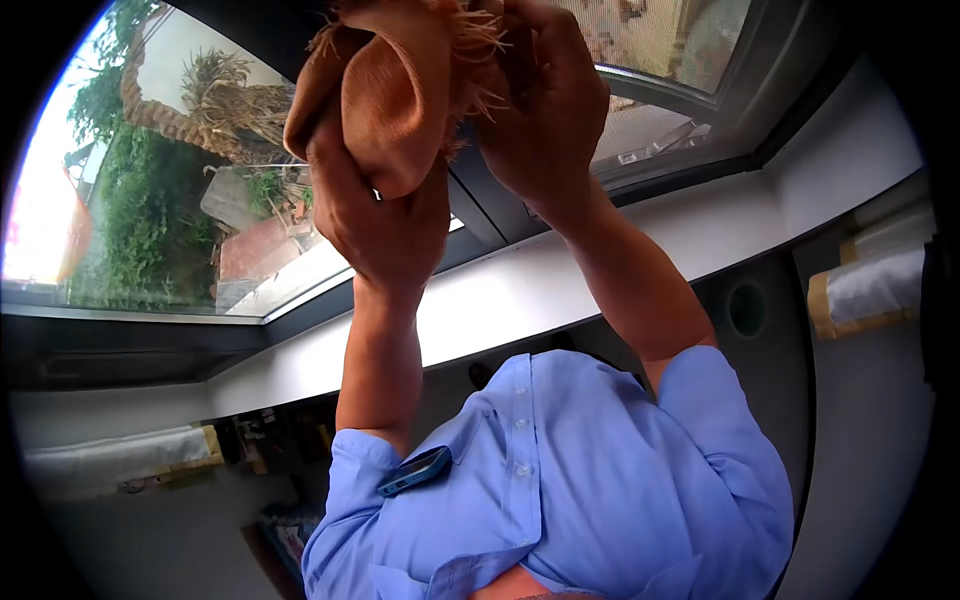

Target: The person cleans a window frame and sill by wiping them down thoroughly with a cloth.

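An orange-brown cloth [395, 110] with frayed, stringy edges is bunched up in front of the window at the top of the view. My left hand [380, 215] is closed around its lower folds, and one fold loops over the fingers. At the frayed right side, my right hand [545, 110] has its fingers bent in against the cloth. Those fingertips are partly in shadow, but they appear to pinch the edge. The top of the cloth runs out of the frame.
A white window sill [520, 285] runs below the dark window frame [480, 205]. Outside the glass are plants and rubble. A phone [415, 471] sticks out of the blue shirt's pocket. White and tan fabric [875, 290] hangs at the right.
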The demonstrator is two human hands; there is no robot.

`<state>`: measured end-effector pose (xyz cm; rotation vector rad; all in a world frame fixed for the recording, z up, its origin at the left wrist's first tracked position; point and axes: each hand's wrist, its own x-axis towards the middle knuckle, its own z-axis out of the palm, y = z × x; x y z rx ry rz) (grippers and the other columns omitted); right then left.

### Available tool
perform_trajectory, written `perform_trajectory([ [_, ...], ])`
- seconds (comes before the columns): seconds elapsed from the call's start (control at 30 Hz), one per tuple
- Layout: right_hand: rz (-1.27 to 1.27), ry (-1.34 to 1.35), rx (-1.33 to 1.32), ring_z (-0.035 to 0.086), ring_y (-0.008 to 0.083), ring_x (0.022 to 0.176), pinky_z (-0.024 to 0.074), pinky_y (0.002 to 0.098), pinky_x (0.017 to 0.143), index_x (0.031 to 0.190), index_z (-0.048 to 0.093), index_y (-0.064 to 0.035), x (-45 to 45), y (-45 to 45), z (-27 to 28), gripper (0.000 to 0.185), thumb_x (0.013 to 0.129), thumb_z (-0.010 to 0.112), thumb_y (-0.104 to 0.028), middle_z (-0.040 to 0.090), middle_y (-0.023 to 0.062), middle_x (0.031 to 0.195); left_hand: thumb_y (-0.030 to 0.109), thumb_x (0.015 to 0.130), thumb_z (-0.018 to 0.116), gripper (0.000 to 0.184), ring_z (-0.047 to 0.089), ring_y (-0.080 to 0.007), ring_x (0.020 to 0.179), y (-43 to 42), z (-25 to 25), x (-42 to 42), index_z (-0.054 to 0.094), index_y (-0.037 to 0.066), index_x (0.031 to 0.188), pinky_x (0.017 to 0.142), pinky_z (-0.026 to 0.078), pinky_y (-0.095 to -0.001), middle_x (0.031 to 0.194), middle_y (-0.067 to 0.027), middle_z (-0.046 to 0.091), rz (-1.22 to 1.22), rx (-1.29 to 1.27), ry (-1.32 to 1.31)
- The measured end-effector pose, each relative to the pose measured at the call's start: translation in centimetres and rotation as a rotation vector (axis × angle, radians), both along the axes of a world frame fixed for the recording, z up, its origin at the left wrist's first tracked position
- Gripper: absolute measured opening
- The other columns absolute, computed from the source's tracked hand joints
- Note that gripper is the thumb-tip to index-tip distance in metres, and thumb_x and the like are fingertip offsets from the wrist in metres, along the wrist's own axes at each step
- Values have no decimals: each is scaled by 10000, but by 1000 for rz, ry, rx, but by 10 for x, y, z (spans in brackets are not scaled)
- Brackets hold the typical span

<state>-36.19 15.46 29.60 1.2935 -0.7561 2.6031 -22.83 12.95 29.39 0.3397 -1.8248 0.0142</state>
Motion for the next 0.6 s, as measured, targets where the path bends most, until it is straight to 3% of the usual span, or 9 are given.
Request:
perform_trajectory([
  [0.07,-36,27,219,759,200,785,588,310,679,1137,655,-5,-2,19,25,199,963,679,-98,746,144,857,120,791,890,694,754,-341,1024,-5,9,-4,528,-27,1365,858,602,-392,1158,-196,720,9,-26,44],
  [0.13,-388,197,136,762,176,721,589,321,621,1111,640,-87,-15,6,3,230,908,747,-79,755,67,813,125,798,888,685,748,-359,1041,2,3,-5,531,-34,1360,862,603,-401,1187,-212,708,44,52,16],
  [0.2,-288,146,253,762,172,731,587,309,624,1111,640,-100,-2,20,-27,289,891,820,-155,759,74,823,107,792,887,657,737,-404,1065,2,-25,-3,545,-68,1326,879,617,-428,1219,-272,683,-17,-3,-26],
  [0.23,-291,174,318,772,173,759,595,298,636,1124,627,-92,-3,23,-48,381,872,870,-242,765,81,842,86,782,863,609,735,-388,1050,1,-44,-3,569,-46,1300,883,588,-402,1179,-238,709,-3,10,-17],
  [0.3,-254,139,397,793,199,826,617,292,676,1146,584,-69,5,29,-76,470,868,882,-303,781,90,892,112,826,865,581,728,-396,1104,1,-78,6,565,-67,1290,898,593,-420,1212,-260,705,-23,136,-98],
  [0.4,-181,118,323,795,221,825,617,303,673,1222,541,-64,9,22,-69,459,926,825,-269,780,130,910,82,766,903,631,737,-406,1087,-2,-54,7,552,-50,1273,854,636,-419,1252,-278,677,-85,105,-87],
  [0.5,-108,84,239,770,232,715,576,334,599,1237,530,-64,-1,9,-7,359,974,725,-210,745,124,824,81,813,872,686,702,-386,1180,-10,19,-3,469,-18,1359,964,606,-421,1389,-263,610,-110,-95,59],
  [0.53,-141,59,264,756,264,678,569,372,595,1211,552,-66,-1,10,27,330,945,713,-178,724,125,777,98,865,826,610,672,-284,1216,-17,33,-6,501,-9,1370,1026,541,-373,1344,-190,646,-156,1,184],
  [0.6,-209,106,168,759,330,710,590,411,646,1134,604,-66,-6,2,79,258,915,702,-160,727,144,782,1,874,756,504,702,-194,1078,-19,80,-8,566,-3,1340,933,572,-315,1233,-126,688,-128,-14,259],
])
